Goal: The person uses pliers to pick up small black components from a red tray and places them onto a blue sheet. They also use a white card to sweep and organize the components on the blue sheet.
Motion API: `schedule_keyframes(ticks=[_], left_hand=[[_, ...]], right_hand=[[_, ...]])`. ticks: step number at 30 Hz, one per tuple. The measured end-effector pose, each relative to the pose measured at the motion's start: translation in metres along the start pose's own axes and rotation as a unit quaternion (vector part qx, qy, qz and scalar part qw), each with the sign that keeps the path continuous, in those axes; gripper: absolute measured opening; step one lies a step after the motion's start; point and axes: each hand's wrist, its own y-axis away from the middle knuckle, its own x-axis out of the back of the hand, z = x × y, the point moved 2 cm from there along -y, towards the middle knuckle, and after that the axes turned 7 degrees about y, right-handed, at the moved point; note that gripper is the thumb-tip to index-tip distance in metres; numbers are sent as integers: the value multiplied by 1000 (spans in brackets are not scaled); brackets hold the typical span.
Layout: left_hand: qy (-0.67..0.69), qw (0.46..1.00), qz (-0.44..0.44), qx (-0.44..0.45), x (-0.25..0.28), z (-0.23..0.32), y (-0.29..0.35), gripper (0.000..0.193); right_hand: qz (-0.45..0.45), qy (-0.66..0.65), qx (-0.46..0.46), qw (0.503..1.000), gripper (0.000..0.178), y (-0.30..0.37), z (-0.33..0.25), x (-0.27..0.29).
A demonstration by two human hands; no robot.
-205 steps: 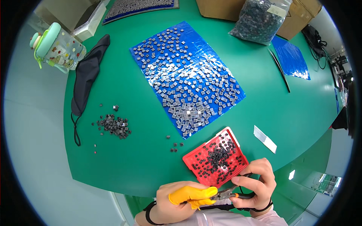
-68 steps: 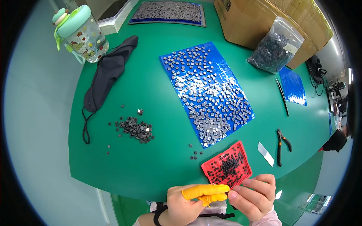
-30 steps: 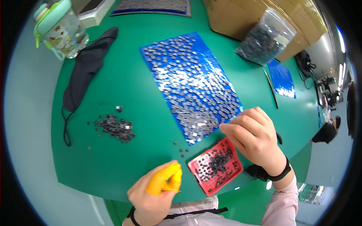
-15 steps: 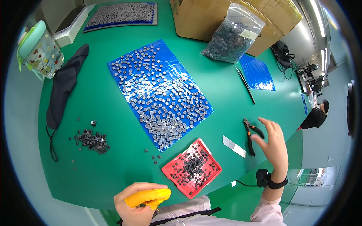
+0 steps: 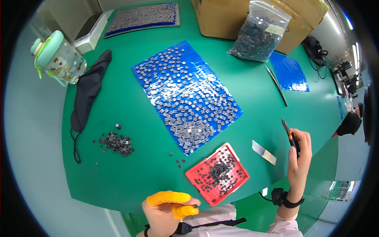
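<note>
from far left: lidded bottle [image 5: 65, 62], black cloth [image 5: 89, 93], heap of dark pieces [image 5: 118, 145], blue sheet [image 5: 196, 60] strewn with grey squares [image 5: 190, 130]. between left hand [image 5: 161, 215] and right hand [image 5: 301, 160], red tray [image 5: 192, 173] of black bits [image 5: 221, 170], then pale strip [image 5: 263, 152]; farther off, tweezers [image 5: 277, 86]. pinching a small dark piece [image 5: 195, 205] at the left hand's yellow-covered fingertips [image 5: 181, 196], beside the tray; gripping pliers [image 5: 289, 136] in the right hand's curled fingers [image 5: 305, 140], right of the strip.

The right hand [image 5: 301, 153] hides part of the pliers [image 5: 288, 132], and the view's top edge crops the cardboard box [image 5: 215, 20].
</note>
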Motion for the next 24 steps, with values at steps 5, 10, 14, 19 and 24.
schedule_keyframes(ticks=[5,10,14,19,24], left_hand=[[110,994,-8,22,11,-34,6,30],[128,991,-24,15,6,-48,5,35],[140,990,-21,-5,4,-49,3,41],[140,990,14,29,1,-45,7,34],[189,980,19,55,3,-48,6,25]], right_hand=[[-110,-126,176,970,45,26,-43,0],[-109,-148,255,949,47,39,-58,-9],[-101,-127,261,952,48,44,-58,-13],[-81,-125,248,957,52,49,-64,-20],[-80,-116,253,957,54,49,-68,-21]])
